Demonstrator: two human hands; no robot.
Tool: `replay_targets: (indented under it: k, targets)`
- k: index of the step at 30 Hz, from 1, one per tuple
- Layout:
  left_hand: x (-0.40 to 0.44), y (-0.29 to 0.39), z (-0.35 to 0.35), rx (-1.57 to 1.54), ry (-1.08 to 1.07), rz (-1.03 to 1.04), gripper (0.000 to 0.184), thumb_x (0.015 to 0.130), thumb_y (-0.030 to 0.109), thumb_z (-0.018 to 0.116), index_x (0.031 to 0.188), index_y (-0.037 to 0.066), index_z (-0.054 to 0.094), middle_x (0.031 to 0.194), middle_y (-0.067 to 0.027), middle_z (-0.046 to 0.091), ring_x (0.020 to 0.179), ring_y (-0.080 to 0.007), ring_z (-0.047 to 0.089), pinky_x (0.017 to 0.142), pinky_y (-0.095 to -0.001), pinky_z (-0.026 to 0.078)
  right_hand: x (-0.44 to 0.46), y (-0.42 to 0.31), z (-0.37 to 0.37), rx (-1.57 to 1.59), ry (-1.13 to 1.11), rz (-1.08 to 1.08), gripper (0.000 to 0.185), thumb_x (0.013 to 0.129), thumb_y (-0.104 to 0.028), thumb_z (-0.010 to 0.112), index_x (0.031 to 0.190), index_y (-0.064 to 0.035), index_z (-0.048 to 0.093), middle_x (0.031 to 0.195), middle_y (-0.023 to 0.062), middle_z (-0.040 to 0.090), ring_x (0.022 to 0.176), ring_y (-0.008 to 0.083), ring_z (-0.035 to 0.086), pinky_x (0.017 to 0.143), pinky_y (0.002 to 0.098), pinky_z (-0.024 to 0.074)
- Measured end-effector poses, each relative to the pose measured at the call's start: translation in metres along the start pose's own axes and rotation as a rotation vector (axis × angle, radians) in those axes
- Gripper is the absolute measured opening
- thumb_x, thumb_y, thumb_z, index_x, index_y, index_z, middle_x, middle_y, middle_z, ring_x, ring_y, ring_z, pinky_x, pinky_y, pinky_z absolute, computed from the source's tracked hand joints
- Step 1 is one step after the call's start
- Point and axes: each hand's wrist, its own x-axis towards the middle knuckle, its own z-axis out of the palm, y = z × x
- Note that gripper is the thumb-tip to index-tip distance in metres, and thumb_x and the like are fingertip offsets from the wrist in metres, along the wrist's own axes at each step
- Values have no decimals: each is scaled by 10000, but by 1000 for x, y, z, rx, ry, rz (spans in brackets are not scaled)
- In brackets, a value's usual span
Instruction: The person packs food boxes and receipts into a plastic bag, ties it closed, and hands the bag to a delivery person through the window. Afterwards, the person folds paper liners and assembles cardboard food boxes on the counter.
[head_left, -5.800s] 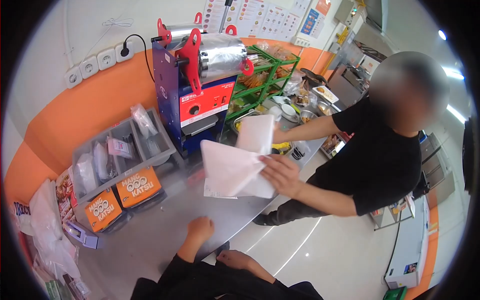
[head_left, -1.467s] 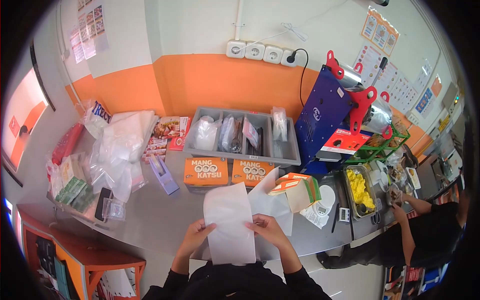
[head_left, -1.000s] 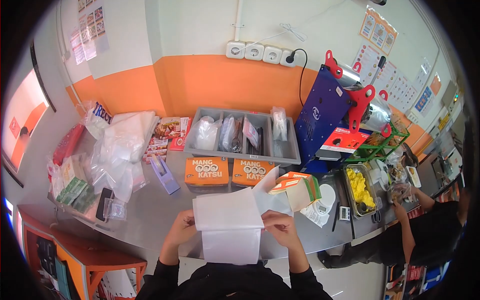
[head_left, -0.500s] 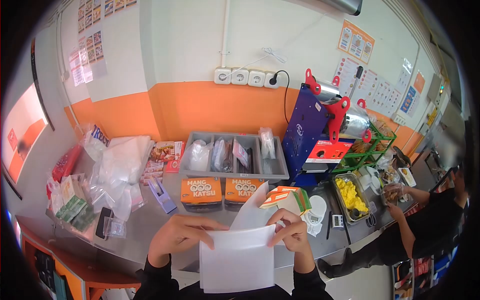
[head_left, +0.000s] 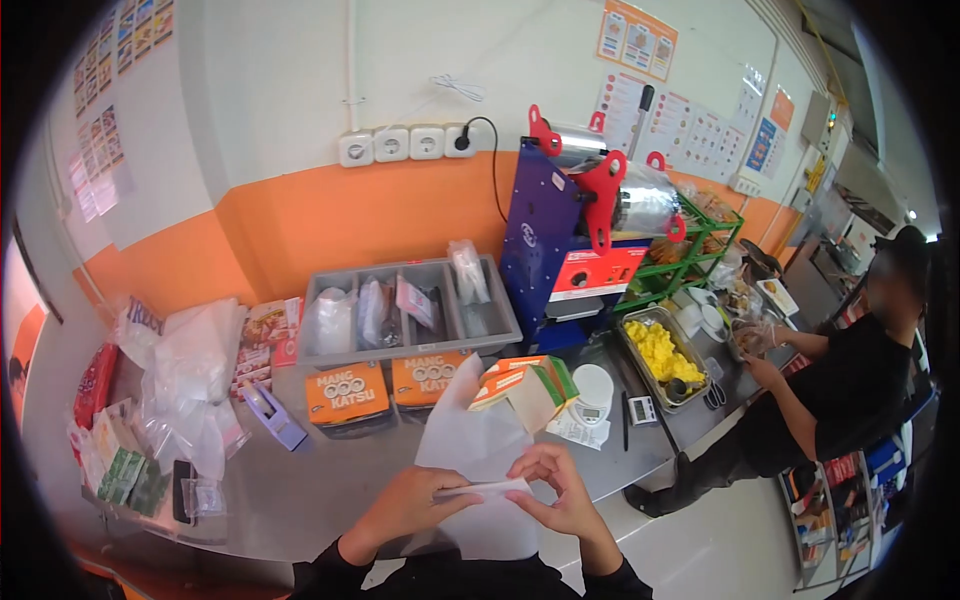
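Note:
I hold a thin, translucent white sheet of paper [head_left: 465, 435] in front of me at the table's near edge. A folded edge of it runs between my hands, and the far part leans up toward the orange boxes. My left hand [head_left: 408, 512] pinches the fold at its left end, thumb below and fingers partly hidden behind the paper. At the fold's right end, my right hand [head_left: 557, 492] pinches with thumb and index finger, its other fingers curled. Just beyond the paper lies an orange, white and green carton [head_left: 525, 390]. Two orange boxes [head_left: 347, 393] stand behind it to the left.
A grey divided tray [head_left: 410, 350] of packets stands behind the boxes, beside a blue sealing machine [head_left: 540, 235]. To the right are a white scale [head_left: 592, 392] and a metal pan of yellow food [head_left: 660, 355]. A tape dispenser [head_left: 272, 415] and plastic bags lie left. A co-worker [head_left: 850, 380] handles food.
The paper, earlier hanging as a broad flap toward me, now shows a narrow folded edge between my hands. My view has swung right, and the co-worker shows more fully.

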Motion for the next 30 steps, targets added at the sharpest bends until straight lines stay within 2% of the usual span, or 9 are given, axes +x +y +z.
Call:
replay_targets:
  k: [3, 6, 10, 13, 14, 20, 21, 24, 30]
  targets:
    - [36, -4, 11, -50, -9, 42, 489, 835, 307, 673, 1249, 82, 541, 1140, -85, 608, 1007, -208, 594, 831, -277, 470, -4, 7, -23, -226, 7, 178, 129, 848, -111, 662, 934, -31, 609, 827, 49, 603, 716, 103, 552, 636, 248, 461]
    - [90, -37, 29, -514, 173, 368, 523, 870, 358, 621, 1287, 66, 497, 1177, -74, 592, 966, -216, 594, 793, -287, 481, -1, 52, -63, -318, 80, 277, 139, 854, -150, 661, 874, -13, 646, 641, 24, 542, 576, 65, 445, 516, 233, 382]
    - [199, -64, 82, -1140, 226, -97, 559, 879, 480, 535, 1221, 41, 479, 1197, -112, 557, 972, -245, 602, 804, -375, 497, 20, 47, -130, -297, 287, 95, 151, 843, -154, 677, 849, -6, 655, 584, 22, 488, 536, 51, 373, 470, 238, 330]
    - [259, -47, 119, -228, 807, -263, 505, 834, 466, 594, 1097, 40, 521, 1088, -156, 608, 951, -298, 628, 788, -422, 502, 16, 39, -180, -226, 257, 210, 117, 851, -108, 671, 885, 2, 645, 677, -2, 583, 636, 40, 521, 543, 199, 406]
    - [271, -45, 120, -180, 837, -278, 495, 825, 458, 605, 1081, 42, 526, 1047, -162, 620, 932, -313, 632, 780, -429, 503, 15, 43, -193, -166, 228, 227, 120, 853, -105, 670, 905, -1, 644, 712, -1, 595, 648, 43, 529, 548, 196, 411]
    - [300, -33, 117, -23, 793, -499, 373, 775, 391, 653, 963, 81, 565, 908, -122, 660, 895, -322, 636, 761, -443, 487, 67, 112, -154, -404, -195, 202, 245, 842, -179, 675, 1015, -7, 647, 985, 107, 642, 796, 158, 605, 669, 280, 486]
    - [297, -30, 119, 10, 815, -519, 373, 770, 388, 657, 964, 82, 568, 912, -116, 661, 899, -316, 634, 758, -434, 485, 73, 143, -142, -534, -148, 13, 233, 844, -201, 648, 964, -1, 655, 1112, 137, 617, 835, 244, 648, 698, 341, 515]
    - [312, -43, 135, 113, 921, -534, 373, 754, 377, 671, 964, 84, 575, 924, -100, 665, 912, -299, 627, 751, -408, 481, 81, 161, -115, -1030, -150, 131, 223, 841, -220, 616, 896, -7, 655, 1169, 150, 592, 864, 333, 643, 698, 399, 528]
    - [325, -56, 135, -215, 1054, -377, 337, 724, 288, 702, 945, 71, 570, 994, -102, 641, 964, -266, 589, 771, -356, 457, 87, 194, -120, -1097, 10, 194, 218, 832, -221, 607, 846, -7, 647, 1129, 153, 602, 827, 361, 638, 699, 455, 522]
